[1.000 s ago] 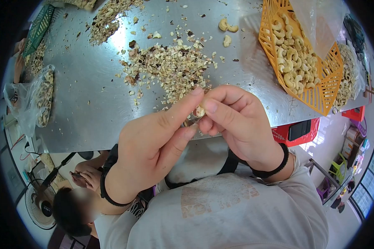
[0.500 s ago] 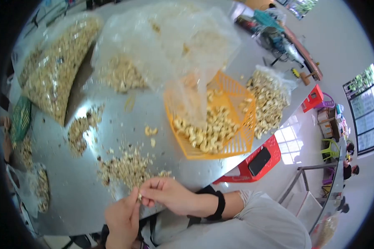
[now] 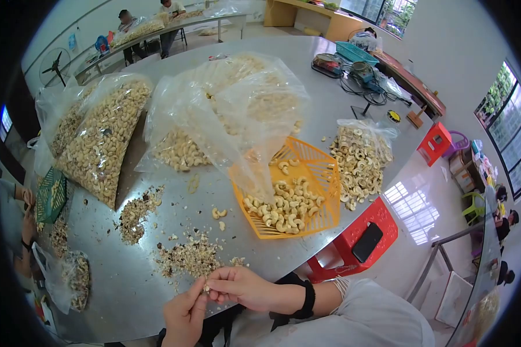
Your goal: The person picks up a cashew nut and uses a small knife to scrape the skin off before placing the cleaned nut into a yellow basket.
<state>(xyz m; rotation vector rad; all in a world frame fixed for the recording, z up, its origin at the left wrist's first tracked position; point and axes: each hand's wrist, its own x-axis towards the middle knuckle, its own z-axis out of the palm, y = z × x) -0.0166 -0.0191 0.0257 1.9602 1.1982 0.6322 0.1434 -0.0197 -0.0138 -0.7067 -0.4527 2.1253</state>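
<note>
At the table's near edge my left hand (image 3: 183, 315) and my right hand (image 3: 240, 287) meet, fingertips pinched together. Between them is a small pale cashew nut (image 3: 206, 288), mostly covered by the fingers. Just beyond lies a heap of cashew crumbs and skins (image 3: 190, 254). A few whole cashews (image 3: 218, 213) rest on the metal farther up. The orange basket (image 3: 253, 225), to the right, holds many peeled cashews, and a clear plastic bag (image 3: 237, 110) drapes over its far left side.
A big bag of cashews (image 3: 107, 133) stands at left, with another scrap pile (image 3: 136, 217) near it. An open bag of cashews (image 3: 362, 162) lies right of the basket. A phone (image 3: 367, 242) sits on a red stool (image 3: 382, 222). At far left are another person's hands (image 3: 28, 214) near a green basket (image 3: 51, 195).
My head view has tilted up, so the table sits lower and the far side of the room shows. Both hands stay pinched together over the same spot.
</note>
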